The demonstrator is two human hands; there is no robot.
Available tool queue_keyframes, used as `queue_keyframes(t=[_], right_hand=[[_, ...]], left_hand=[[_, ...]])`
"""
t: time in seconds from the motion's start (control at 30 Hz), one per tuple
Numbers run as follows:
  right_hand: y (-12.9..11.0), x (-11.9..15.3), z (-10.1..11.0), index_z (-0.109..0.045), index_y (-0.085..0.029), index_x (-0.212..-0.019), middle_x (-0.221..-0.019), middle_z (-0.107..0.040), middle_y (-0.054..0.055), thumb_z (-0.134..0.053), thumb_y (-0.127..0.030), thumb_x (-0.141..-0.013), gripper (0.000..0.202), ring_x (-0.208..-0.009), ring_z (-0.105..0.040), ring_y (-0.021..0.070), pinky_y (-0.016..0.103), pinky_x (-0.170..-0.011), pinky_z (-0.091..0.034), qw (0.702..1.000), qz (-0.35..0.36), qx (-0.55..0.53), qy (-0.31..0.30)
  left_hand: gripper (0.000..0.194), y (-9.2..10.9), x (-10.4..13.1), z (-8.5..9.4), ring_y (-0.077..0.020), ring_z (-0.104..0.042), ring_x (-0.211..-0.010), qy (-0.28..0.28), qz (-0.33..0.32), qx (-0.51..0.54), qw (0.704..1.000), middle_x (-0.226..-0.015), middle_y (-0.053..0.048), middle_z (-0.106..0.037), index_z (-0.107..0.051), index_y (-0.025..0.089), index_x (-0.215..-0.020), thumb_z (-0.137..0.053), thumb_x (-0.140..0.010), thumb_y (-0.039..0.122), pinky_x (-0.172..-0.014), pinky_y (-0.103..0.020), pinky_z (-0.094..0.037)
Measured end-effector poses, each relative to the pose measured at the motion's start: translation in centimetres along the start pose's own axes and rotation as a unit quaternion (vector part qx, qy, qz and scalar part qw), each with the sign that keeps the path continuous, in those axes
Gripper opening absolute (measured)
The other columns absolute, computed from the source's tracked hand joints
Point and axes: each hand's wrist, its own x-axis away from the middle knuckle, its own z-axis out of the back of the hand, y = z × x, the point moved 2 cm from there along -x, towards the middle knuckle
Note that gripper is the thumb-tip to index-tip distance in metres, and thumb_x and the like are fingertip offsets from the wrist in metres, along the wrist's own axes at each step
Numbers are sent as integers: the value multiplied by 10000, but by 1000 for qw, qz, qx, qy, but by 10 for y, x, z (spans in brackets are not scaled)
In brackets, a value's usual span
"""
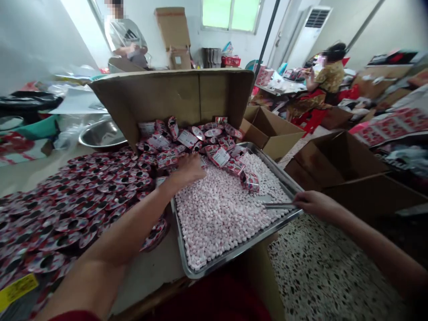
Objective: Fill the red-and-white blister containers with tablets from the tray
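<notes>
A metal tray (230, 256) full of small pinkish-white candies or tablets (214, 214) sits in front of me, tilted in view. My right hand (312, 204), at the tray's right edge, is closed around the handle of a flat metal scoop (279, 205), whose blade lies among the pieces. My left hand (191, 169) reaches over the tray's far left corner with its fingers apart, against a heap of red printed small cartons (167, 158). Whether it touches one is hard to tell. Several of these cartons (234, 167) lie on the pieces at the back of the tray.
Rows of upright cartons with dark openings (73, 223) fill the table to the left. A tipped cardboard box (180, 93) stands behind the heap, a steel bowl (103, 133) beside it. Open cardboard boxes (337, 156) are on the right. Two people (125, 38) work farther back.
</notes>
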Motion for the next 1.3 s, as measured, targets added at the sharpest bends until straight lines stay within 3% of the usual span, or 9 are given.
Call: queue_keyframes(t=[0.07,0.17,0.37,0.63,0.8,0.9,1.13,1.2,1.3], right_hand=[[-26,-3,-32,-756,-212,-914,-663,-665,50,-665,-436,-801,267,-704,-622,207,271,-632,-392,1000,4,12,-15],[-71,-11,-89,-756,-223,-955,-790,-721,74,-617,-361,-852,222,-806,-653,219,262,-683,-401,999,18,24,-30],[-129,-42,-148,-753,-183,-997,-948,-738,118,-472,-221,-895,301,-902,-647,235,286,-742,-412,997,31,-66,9],[-107,-44,-124,-695,-148,-817,-556,-540,0,-589,-434,-767,309,-495,-459,119,225,-463,-319,944,8,-322,-68],[-115,-16,-74,-690,-167,-826,-570,-562,-7,-777,-449,-588,379,-479,-439,84,190,-426,-267,900,-20,-414,-132],[-129,-6,-59,-693,-157,-791,-527,-538,-19,-762,-440,-606,345,-451,-387,65,185,-415,-226,903,1,-393,-171],[-142,-12,-75,-677,-158,-794,-464,-512,-48,-641,-351,-709,214,-415,-347,67,207,-428,-228,935,25,-315,-159],[-143,-18,-80,-659,-165,-783,-455,-509,-50,-620,-333,-721,183,-409,-344,71,212,-427,-225,941,19,-300,-155],[-149,-31,-80,-646,-172,-761,-458,-516,-48,-608,-300,-731,137,-405,-349,73,217,-424,-233,948,24,-267,-171]], left_hand=[[628,13,-29,-17,-407,-574,-1155,-17,24,-8,1000,-1220,-306,-618,-616,-31,-1196,-697,-648,265,-981,-441,-428],[555,3,-34,-20,-416,-606,-1093,-1,35,19,999,-1154,-276,-663,-659,41,-1144,-704,-639,267,-934,-469,-458],[382,-37,37,17,-278,-650,-1045,80,57,300,949,-1102,-81,-718,-727,200,-1069,-664,-696,256,-948,-369,-483],[584,-31,95,8,-168,-658,-821,93,194,566,796,-935,-44,-719,-669,173,-1131,-770,-679,528,-762,-269,-517],[451,-28,86,-1,-140,-599,-734,145,218,481,837,-845,7,-674,-669,225,-1018,-758,-678,509,-646,-224,-462],[360,-18,77,-4,-143,-551,-587,72,212,492,842,-660,6,-621,-703,200,-825,-732,-680,528,-514,-227,-395],[643,-10,74,-4,-180,-622,-530,-119,280,602,738,-664,-73,-684,-721,154,-849,-596,-719,772,-505,-278,-480],[733,-18,76,0,-203,-658,-583,-144,244,586,759,-737,-94,-707,-730,142,-929,-595,-680,819,-524,-287,-502],[854,-29,78,10,-273,-704,-826,-108,109,455,877,-1023,-114,-718,-718,179,-1119,-783,-492,756,-681,-328,-547]])
